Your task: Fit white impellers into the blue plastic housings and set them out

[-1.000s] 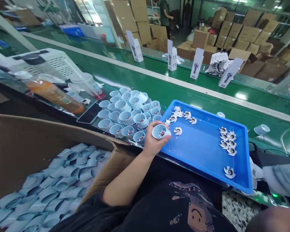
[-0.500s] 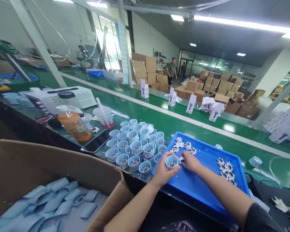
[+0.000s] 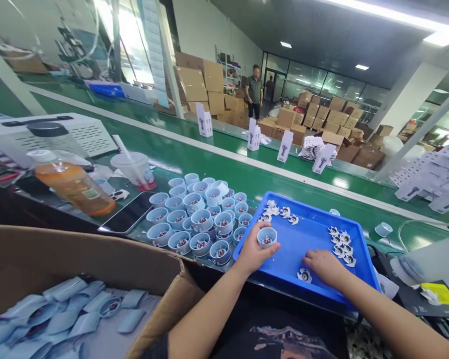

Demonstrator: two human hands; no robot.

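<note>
Left hand (image 3: 255,250) fingers closed round white plastic cup (image 3: 267,238), held over blue tray (image 3: 359,249); right hand (image 3: 324,266) fingers down on tray near white finned part (image 3: 304,275), grip hidden. Loose hold could drop cup, scatter parts if tray knocked

Free room: blue tray (image 3: 310,197) floor, passable between left hand (image 3: 256,247) and right hand (image 3: 324,267)
Obstacles: tray's left edge is lined by white plastic cups (image 3: 194,219); right side is occupied by small white parts (image 3: 340,244)

Bright overhead strip light (image 3: 391,13), blown-out windows (image 3: 125,40), glare on green belt (image 3: 160,167), edges bowed.
</note>
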